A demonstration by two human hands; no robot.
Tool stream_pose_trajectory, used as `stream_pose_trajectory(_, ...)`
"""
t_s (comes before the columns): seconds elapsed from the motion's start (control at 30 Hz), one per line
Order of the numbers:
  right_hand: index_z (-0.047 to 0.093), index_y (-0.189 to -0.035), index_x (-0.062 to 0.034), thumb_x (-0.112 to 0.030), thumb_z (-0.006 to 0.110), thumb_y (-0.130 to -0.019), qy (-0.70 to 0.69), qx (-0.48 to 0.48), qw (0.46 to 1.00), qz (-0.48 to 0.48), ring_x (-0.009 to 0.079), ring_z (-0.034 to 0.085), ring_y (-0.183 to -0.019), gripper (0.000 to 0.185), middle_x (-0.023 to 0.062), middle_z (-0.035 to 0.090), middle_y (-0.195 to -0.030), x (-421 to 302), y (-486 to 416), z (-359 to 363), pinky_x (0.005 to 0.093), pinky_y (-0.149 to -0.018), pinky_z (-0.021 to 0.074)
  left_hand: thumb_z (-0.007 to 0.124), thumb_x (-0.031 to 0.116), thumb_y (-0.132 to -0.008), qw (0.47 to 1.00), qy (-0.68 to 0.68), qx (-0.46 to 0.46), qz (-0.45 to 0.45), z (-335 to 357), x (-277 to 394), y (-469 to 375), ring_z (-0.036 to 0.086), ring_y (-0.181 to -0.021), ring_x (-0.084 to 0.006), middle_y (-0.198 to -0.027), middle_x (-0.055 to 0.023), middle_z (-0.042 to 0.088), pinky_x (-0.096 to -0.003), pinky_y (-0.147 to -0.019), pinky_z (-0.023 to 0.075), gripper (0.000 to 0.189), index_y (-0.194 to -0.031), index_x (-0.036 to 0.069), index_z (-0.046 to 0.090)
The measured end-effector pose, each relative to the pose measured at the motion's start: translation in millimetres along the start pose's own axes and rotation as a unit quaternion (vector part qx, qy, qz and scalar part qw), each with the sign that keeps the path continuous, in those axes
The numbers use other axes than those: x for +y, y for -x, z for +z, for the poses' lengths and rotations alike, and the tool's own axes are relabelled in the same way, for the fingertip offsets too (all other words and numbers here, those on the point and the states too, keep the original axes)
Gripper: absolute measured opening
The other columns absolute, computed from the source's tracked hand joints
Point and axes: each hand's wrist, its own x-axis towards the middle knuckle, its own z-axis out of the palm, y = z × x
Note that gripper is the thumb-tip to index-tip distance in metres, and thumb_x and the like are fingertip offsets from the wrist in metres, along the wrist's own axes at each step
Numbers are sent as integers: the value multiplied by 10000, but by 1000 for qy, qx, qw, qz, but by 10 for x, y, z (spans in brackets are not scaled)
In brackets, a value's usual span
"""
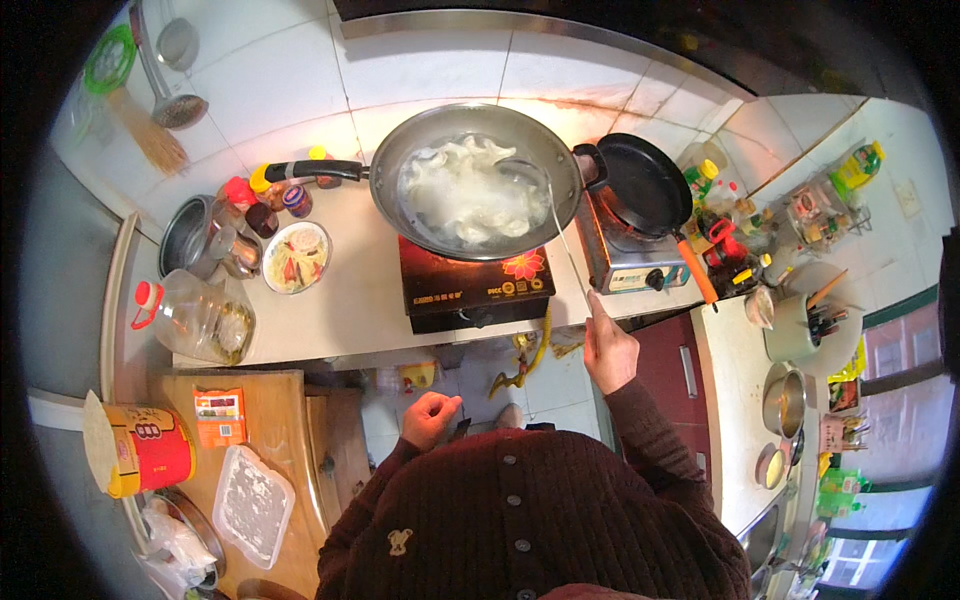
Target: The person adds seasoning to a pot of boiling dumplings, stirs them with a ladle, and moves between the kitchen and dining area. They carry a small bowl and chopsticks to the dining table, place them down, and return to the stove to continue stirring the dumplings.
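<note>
My right hand (611,354) grips the thin metal handle of a ladle (568,251). The ladle's bowl dips into the right side of a large grey wok (390,217). White dumplings (472,187) crowd the middle of the wok in cloudy, steaming liquid. Under the wok, a black burner with a flower print (480,281) glows orange. The wok's black handle (319,171) points left. Nothing shows in my left hand (430,420), its fingers curled in front of my body, below the counter edge.
A black frying pan (643,180) with an orange handle rests on a gas stove (637,262) close right of the wok. Left on the counter stand a bowl of shredded food (296,257), several jars and a plastic oil jug (199,319). A yellow hose (541,352) hangs below the counter.
</note>
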Motion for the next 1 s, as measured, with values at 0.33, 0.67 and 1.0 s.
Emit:
stream_pose_trajectory(0.33, 493, -1188, -44, -188, 555, -906, -9, -93, 986, 141, 386, 633, -616, 323, 207, 624, -667, -39, -98, 171, 487, -548, 488, 718, 222, -851, 1000, 4, 2, -13, -11, -195, 1, 547, -693, -106, -744, -45, 608, -269, -628, 444, 282, -726, -10, 616)
stream_pose_trajectory(0.67, 677, -807, -65, -290, 541, -973, -402, -65, 855, 321, 28, 345, -435, 311, -84, 387, -531, 161, -4, 479, 227, -394, 248, 643, 417, -862, 994, -106, 26, -20, 2, -553, 33, 562, -648, -252, -696, -120, 575, -363, -616, 440, 431, -691, 23, 606)
stream_pose_trajectory(1.0, 508, -641, -131, -493, 597, -899, -433, -130, 801, 392, 64, 307, -363, 454, -54, 368, -467, 106, -69, 455, 239, -359, 206, 627, 479, -836, 980, -64, 167, -81, -74, -607, 347, 580, -642, -269, -673, -126, 595, -409, -597, 423, 465, -689, 39, 601)
